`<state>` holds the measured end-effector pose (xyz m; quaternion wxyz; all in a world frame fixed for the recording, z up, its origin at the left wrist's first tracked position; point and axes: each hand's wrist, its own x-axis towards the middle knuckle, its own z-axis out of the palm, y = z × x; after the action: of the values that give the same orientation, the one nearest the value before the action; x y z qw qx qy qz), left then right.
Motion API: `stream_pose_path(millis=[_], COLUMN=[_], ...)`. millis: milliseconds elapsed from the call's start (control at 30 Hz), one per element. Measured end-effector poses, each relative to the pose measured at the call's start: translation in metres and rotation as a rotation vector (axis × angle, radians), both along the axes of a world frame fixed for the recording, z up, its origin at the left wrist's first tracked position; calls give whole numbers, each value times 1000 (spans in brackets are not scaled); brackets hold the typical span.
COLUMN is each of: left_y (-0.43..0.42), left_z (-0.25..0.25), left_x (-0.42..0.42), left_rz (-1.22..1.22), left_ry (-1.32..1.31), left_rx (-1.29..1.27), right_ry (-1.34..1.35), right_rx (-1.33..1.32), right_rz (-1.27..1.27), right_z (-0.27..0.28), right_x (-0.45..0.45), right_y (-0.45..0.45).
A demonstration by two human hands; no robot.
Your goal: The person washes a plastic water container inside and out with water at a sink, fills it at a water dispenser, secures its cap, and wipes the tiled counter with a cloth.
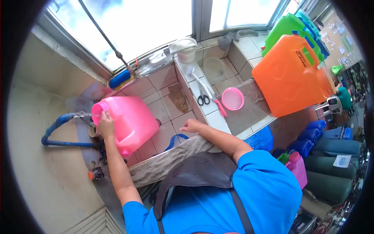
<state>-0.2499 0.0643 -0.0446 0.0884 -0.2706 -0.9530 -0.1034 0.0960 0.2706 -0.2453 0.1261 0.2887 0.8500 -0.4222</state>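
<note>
A pink plastic water jug (134, 121) lies tilted in a tiled sink (163, 128), its wide mouth towards the left wall. Water from a blue pipe (58, 121) runs into that mouth. My left hand (106, 124) grips the jug by the rim of its mouth, fingers partly hidden inside. Over the sink's front part, my right hand (191, 126) is curled closed, apart from the jug, and nothing shows in it. Beneath it in the sink is a blue strap-like piece (173, 142). A brown cloth (178, 97) lies farther back.
On the tiled divider lie black-handled scissors (203, 98) and a pink-handled brush (219, 106), beside a pink basin (232, 98). A large orange jug (292, 78) stands at right before green ones. A grey towel (175, 160) drapes the sink's front edge. Another person (343, 97) is far right.
</note>
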Motion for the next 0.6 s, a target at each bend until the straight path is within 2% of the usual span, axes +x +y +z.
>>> stream_pose_path(millis=[100, 200, 300, 367, 400, 467, 500, 533, 567, 600], left_y=[-2, 4, 4, 7, 9, 19, 24, 27, 31, 30], left_z=[-24, -10, -18, -17, -16, 5, 19, 31, 42, 54], left_x=[-15, -1, -4, 1, 6, 36, 52, 65, 77, 86], left_rz=[-51, -3, -65, -99, -133, -206, -281, -276, -389, -499], left_ry=[110, 43, 68, 82, 88, 71, 44, 46, 96, 141], left_rx=[79, -15, 27, 37, 41, -15, -78, -79, -59, -39], right_ry=[3, -1, 112, 220, 225, 179, 184, 102, 12, 62], right_rx=[-31, -55, -133, -382, -379, -647, -646, -734, -823, -738], right_rz=[-10, -12, -61, -168, -164, -252, -247, -239, -229, -268], right_z=[-3, -2, 11, 29, 39, 56, 55, 50, 47, 66], right_x=[-2, -3, -6, -9, -10, -15, -21, -27, -32, -36], right_y=[-1, -2, -3, -5, -8, -10, -6, -1, 4, 8])
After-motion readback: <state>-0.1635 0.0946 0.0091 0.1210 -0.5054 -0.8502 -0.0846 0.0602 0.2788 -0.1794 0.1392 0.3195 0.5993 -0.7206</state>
